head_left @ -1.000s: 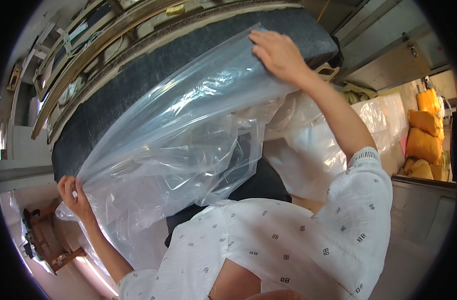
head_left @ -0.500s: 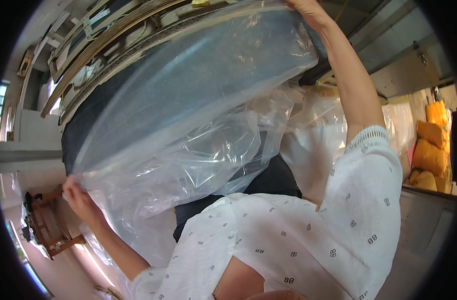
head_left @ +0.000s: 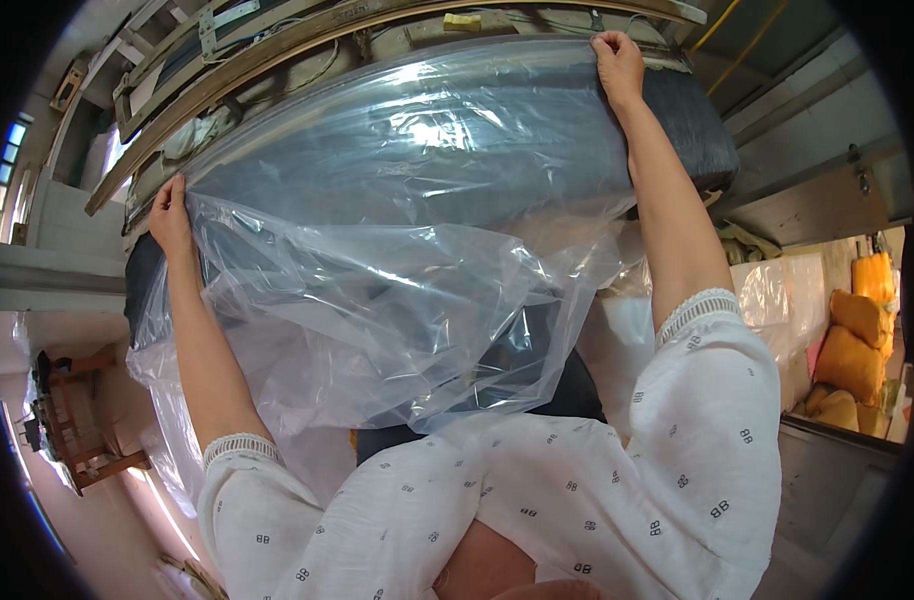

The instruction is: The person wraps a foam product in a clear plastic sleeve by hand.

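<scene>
While pinching a crinkled, clear plastic sheet [head_left: 377, 265] by its far edge with left hand [head_left: 173, 215] and right hand [head_left: 620, 70], holds it over a long, black-covered surface [head_left: 692, 130]. Lets the near folds sag.

The plastic sheet [head_left: 377, 255] is clear and colourless, with milky folds and bright white glints; through it the desk [head_left: 702, 130] shows blue-grey, its bare end near-black. The shirt [head_left: 522, 465] is white, scattered with small black repeated motifs. A rail [head_left: 132, 168] is tan-brown, a small block [head_left: 463, 21] yellow, the stacked bundles [head_left: 849, 360] orange-yellow, the trousers [head_left: 575, 392] black.
</scene>
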Demonstrator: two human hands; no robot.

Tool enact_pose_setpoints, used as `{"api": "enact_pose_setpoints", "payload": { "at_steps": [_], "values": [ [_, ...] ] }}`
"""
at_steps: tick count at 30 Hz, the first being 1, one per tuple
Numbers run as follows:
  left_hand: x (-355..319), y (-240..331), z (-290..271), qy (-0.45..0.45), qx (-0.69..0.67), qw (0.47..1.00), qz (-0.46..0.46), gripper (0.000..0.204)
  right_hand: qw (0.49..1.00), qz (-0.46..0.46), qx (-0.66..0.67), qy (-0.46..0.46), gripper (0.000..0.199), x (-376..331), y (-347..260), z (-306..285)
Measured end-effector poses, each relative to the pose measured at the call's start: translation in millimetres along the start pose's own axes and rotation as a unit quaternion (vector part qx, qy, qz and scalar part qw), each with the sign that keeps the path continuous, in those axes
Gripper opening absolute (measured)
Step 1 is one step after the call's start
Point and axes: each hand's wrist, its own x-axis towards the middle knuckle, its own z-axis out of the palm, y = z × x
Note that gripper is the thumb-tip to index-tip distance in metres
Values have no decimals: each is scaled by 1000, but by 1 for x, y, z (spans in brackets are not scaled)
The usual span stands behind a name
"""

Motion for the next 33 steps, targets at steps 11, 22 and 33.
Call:
{"api": "enact_pose_setpoints", "payload": {
  "at_steps": [11, 22, 33],
  "values": [
    [23, -3, 17, 52, 156, 986, -10, 29, 991, 37, -116, 53, 39, 8, -3, 8],
    [17, -16, -4, 43, 84, 995, 36, 29, 992, 96, -61, 55, 37, 14, -2, 4],
    [-6, -3, -40, -15, 82, 992, 91, 35, 945, 95, -220, -220, 42, -11, -35, -27]
  ]
}}
